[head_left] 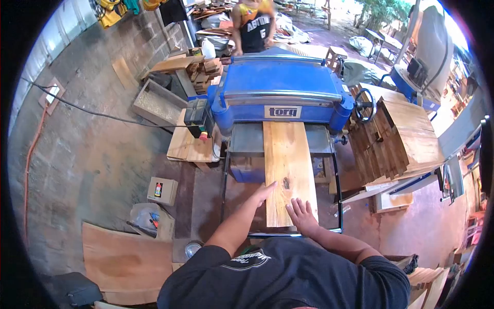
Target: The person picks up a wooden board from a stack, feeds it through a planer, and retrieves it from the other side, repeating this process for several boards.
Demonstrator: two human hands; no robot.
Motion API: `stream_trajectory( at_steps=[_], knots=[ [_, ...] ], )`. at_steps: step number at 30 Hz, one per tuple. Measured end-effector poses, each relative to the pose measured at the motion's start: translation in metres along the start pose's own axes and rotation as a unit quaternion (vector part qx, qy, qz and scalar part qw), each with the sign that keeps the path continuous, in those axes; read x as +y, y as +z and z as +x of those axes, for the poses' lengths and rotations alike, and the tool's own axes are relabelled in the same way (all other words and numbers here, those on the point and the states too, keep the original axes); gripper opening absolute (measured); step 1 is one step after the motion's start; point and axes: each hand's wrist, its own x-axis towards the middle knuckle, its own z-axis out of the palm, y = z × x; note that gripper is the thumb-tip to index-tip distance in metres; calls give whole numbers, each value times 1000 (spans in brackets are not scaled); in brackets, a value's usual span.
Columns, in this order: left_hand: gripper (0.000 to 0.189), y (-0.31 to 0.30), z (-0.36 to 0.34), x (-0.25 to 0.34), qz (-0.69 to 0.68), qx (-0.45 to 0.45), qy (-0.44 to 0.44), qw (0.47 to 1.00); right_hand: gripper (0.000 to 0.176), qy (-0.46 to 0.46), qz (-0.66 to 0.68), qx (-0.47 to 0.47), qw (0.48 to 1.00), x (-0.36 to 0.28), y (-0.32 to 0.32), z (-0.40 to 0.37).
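A long pale wooden board (289, 159) with a dark knot lies on the feed table of a blue thickness planer (280, 82), its far end under the machine's front. My left hand (264, 194) grips the board's left edge near the close end; most of its fingers are hidden. Flat on the board's near right corner rests my right hand (303, 217), fingers spread. The planer's bed (247, 139) shows on either side of the board.
Stacked boards (396, 139) stand right of the planer, by its handwheel (365, 105). A switch box (198, 116) with a red button and a cable (123, 119) are at left. Cardboard boxes (163, 190) sit on the floor. Another person (253, 26) stands behind the machine.
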Motion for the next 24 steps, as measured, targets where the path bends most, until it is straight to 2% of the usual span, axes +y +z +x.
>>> stream_trajectory(
  at_steps=[1,2,3,6,7,10,12,15,18,22,24],
  knots=[
    [56,0,15,-11,5,4,2,1000,67,7,-3,-1,1000,2,3,1],
    [56,-5,41,-34,14,63,3,998,68,15,-7,2,1000,5,5,5],
    [55,-10,59,-41,24,120,11,992,60,15,-45,16,999,8,12,7],
    [57,6,44,-24,-1,184,131,974,58,31,-21,76,996,14,27,22],
    [64,2,47,-31,12,185,140,973,58,37,-25,87,995,19,28,28],
    [62,2,36,-48,70,173,166,968,57,34,-32,94,994,31,30,41],
    [59,18,4,-42,63,174,190,964,57,30,-25,101,994,38,26,48],
    [56,25,2,-27,120,206,164,957,58,36,-2,82,996,44,16,53],
    [52,29,5,-16,139,220,184,948,60,35,-9,81,996,51,17,58],
    [56,26,13,-10,138,209,187,950,61,33,-23,68,997,58,15,66],
    [56,27,17,-7,105,208,223,947,62,25,-40,76,996,63,15,69]
  ],
)
